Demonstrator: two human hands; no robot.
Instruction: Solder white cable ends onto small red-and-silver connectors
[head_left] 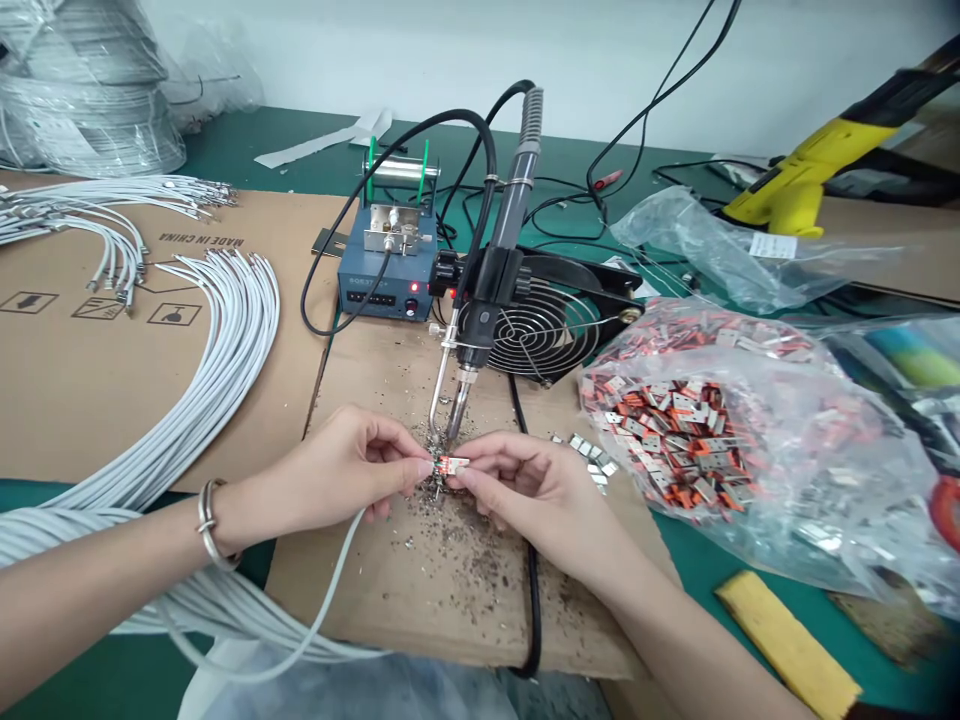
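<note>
My left hand [367,465] pinches the end of a white cable [335,580], which hangs from it towards the bundle at lower left. Between thumb and fingers, my right hand [517,485] grips a small orange and silver connector [453,465]. The cable end and the connector meet just below the soldering iron tip [456,415], which a stand holds pointing down. A thin metal solder guide tube [441,385] ends beside the tip. Whether the tip touches the connector is too small to tell.
Behind the iron stand a blue solder feeder [386,270] and a round fan [544,330]. A bag of orange connectors [697,440] lies right, near loose metal shells [592,455] and a yellow sponge [787,640]. White cable bundles [247,330] lie left. A yellow tool [810,175] is at back right.
</note>
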